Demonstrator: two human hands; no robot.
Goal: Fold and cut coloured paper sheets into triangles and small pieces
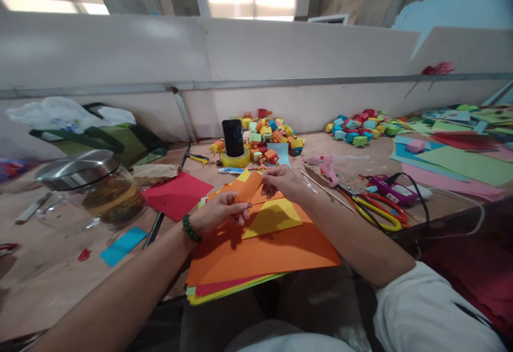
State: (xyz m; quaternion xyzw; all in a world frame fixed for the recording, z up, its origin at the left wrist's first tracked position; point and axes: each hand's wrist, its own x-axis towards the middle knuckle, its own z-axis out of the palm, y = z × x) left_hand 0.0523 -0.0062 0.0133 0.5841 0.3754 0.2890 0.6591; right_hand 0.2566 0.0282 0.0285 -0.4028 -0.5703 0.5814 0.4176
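Observation:
Both my hands are closed on a small piece of orange paper [249,185], held up over a stack of coloured sheets. My left hand [221,212], a green bead bracelet at its wrist, grips the piece's lower left part. The fingers of my right hand [278,182] pinch its upper right edge. Beneath them lies a yellow piece of paper [276,218] on a large orange sheet [264,258], with red, yellow and green sheets showing under its front edge. Just beyond my hands is a blue and white tube [231,171].
Behind stand a phone [233,137] on a tape roll [235,161] and piles of small folded paper blocks [276,135]. A glass jar [108,192] and red paper [176,196] are left. Right are scissors [377,212], a pink glue gun [326,167], a purple device [396,190] and paper sheets [468,159].

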